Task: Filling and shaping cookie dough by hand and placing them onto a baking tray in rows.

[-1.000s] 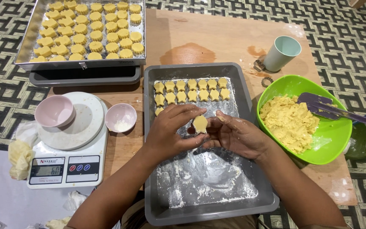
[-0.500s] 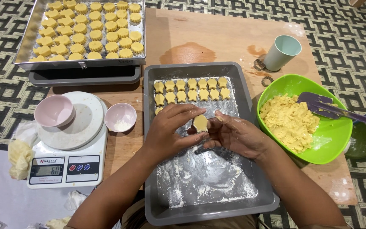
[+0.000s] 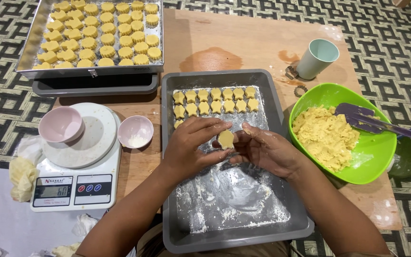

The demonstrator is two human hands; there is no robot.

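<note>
Both hands, left hand (image 3: 191, 145) and right hand (image 3: 265, 150), pinching one small soft yellow dough piece (image 3: 225, 139) between fingertips, above floured grey metal tray (image 3: 281, 209) holding star-shaped pieces (image 3: 215, 100), beside glossy green bowl (image 3: 372, 164) of crumbly dough.

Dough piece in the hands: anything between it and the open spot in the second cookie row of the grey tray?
Nothing visible. The dough piece, held by the left hand and right hand, hovers over the grey tray, with bare floured tray below the cookie rows.
</note>
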